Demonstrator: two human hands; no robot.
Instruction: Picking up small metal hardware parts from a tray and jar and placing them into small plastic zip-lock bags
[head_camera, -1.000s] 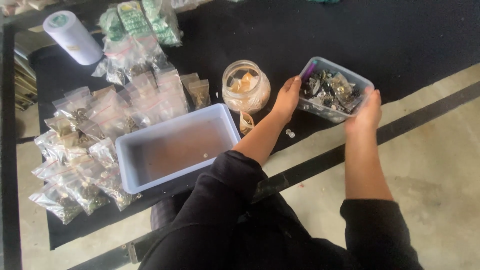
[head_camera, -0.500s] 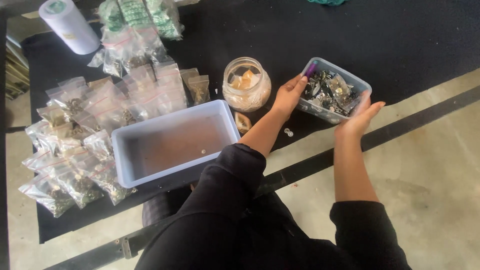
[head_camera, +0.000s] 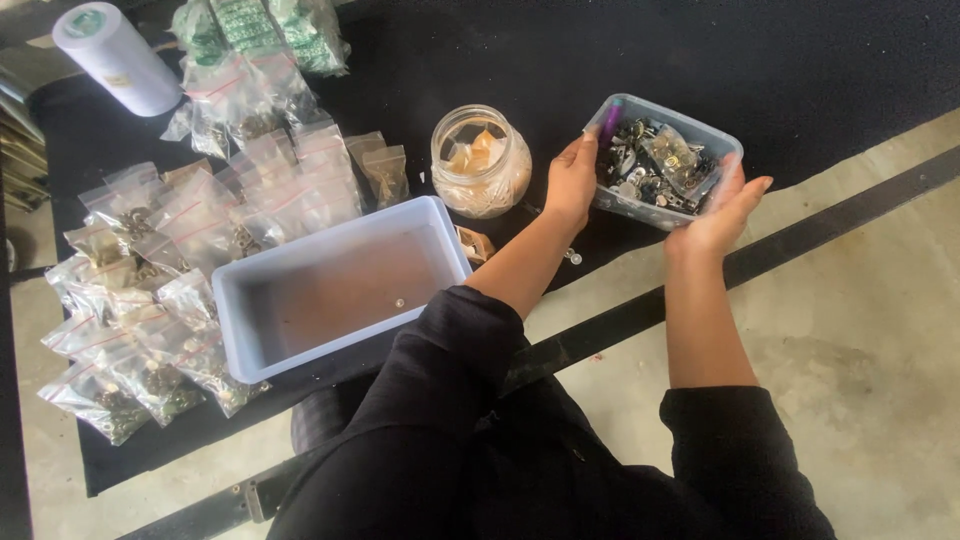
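A small clear plastic tub full of mixed metal parts and little bags sits tilted at the right of the black mat. My left hand grips its left end, and my right hand cups its near right corner, so both hands hold it. A purple item pokes up at the tub's left rim. A round glass jar of pale pieces stands just left of my left hand.
A larger, nearly empty grey-blue bin lies in front of me. Several small zip bags of hardware spread to its left. A white roll and green packets lie at the back. Concrete floor is at right.
Both hands have closed more firmly around the small tub and tipped it up slightly off the mat. The view has shifted a little closer.
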